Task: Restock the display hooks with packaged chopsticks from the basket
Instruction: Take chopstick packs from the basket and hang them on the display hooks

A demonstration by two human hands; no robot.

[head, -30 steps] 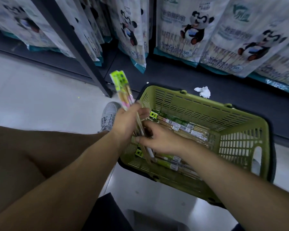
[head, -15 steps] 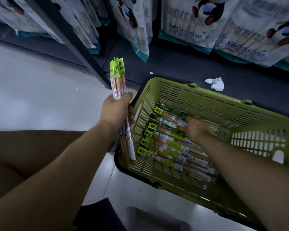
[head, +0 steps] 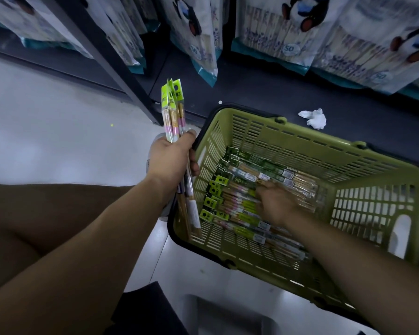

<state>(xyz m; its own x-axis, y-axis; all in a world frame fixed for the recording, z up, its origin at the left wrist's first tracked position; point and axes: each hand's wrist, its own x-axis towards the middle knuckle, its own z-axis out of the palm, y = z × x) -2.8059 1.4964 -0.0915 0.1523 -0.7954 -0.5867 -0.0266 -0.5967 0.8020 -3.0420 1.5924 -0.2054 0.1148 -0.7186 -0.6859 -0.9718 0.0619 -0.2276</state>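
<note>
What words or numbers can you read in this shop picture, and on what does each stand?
"50": round badge on a hanging panda bag; also on two other bags.
Other print on these bags: blurred, unreadable.
Held chopstick packs, header cards: too blurred to read.
Packs in the basket, labels: too small to read.

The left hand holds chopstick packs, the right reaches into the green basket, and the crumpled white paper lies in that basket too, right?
Not quite: the head view shows the crumpled white paper outside the green basket, on the dark shelf base behind it. The left hand does hold chopstick packs, and the right hand reaches into the basket.
</note>
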